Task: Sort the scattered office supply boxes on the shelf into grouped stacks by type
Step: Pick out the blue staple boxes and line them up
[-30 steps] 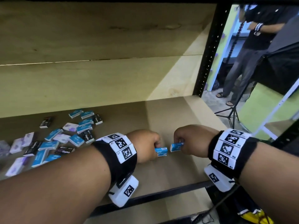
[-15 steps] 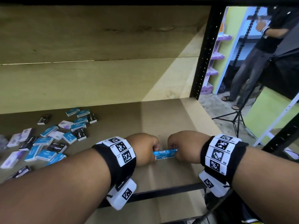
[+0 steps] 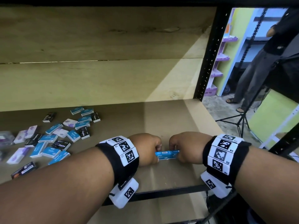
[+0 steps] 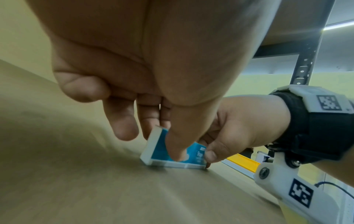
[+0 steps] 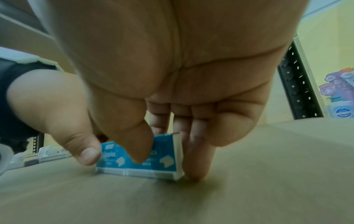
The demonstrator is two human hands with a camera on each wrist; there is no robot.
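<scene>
Two blue staple boxes [image 3: 167, 155] stand side by side on their long edges on the brown shelf board [image 3: 161, 117], ends touching. My left hand [image 3: 157, 156] pinches the left box [image 4: 159, 147] between thumb and fingers. The right box [image 5: 165, 160] is pinched the same way by my right hand [image 3: 177, 156], whose fingertips [image 5: 193, 171] reach down to the board. The left box [image 5: 112, 157] also shows in the right wrist view, with the left thumb on it. A scattered pile of blue, black and purple-white boxes [image 3: 53, 136] lies at the left.
A black perforated upright [image 3: 208, 54] bounds the shelf on the right, and a black front rail [image 3: 161, 191] runs below my wrists. Beyond the shelf a person [image 3: 258, 62] stands by a tripod [image 3: 241, 122]. Bare board lies between the pile and my hands.
The two blue boxes, a gap apart a second ago, have been brought together end to end. Both hands moved inward and slightly down onto the board.
</scene>
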